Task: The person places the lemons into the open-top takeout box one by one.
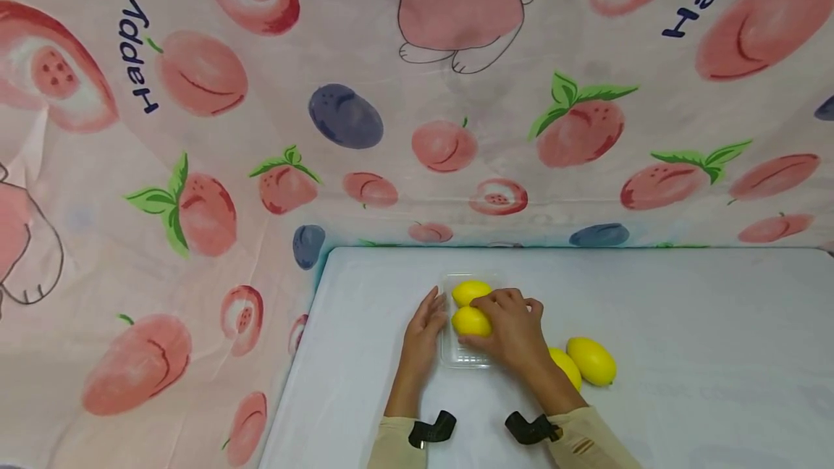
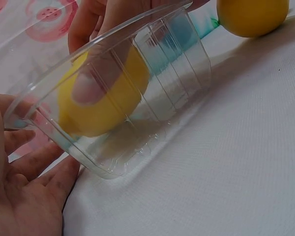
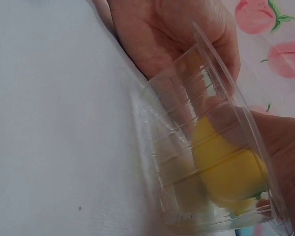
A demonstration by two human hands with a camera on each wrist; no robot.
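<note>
A clear plastic container [image 1: 464, 360] stands on the white table, with two yellow lemons inside it in the head view. My right hand [image 1: 517, 331] reaches over the container's right side and grips the nearer lemon [image 1: 471, 321], thumb and fingers around it. Just behind that one lies the other lemon [image 1: 470, 292], partly covered by my fingers. Against the container's left side rests my left hand [image 1: 422, 335], its fingers extended along the wall. Through the clear wall in the left wrist view, the right thumb presses on the held lemon [image 2: 103, 113].
To the right of the container, a lemon [image 1: 591, 360] lies on the table [image 1: 704, 339]. Another lemon [image 1: 564, 366] beside it is partly hidden by my right forearm. A fruit-printed cloth [image 1: 404, 93] hangs behind the table and along its left side.
</note>
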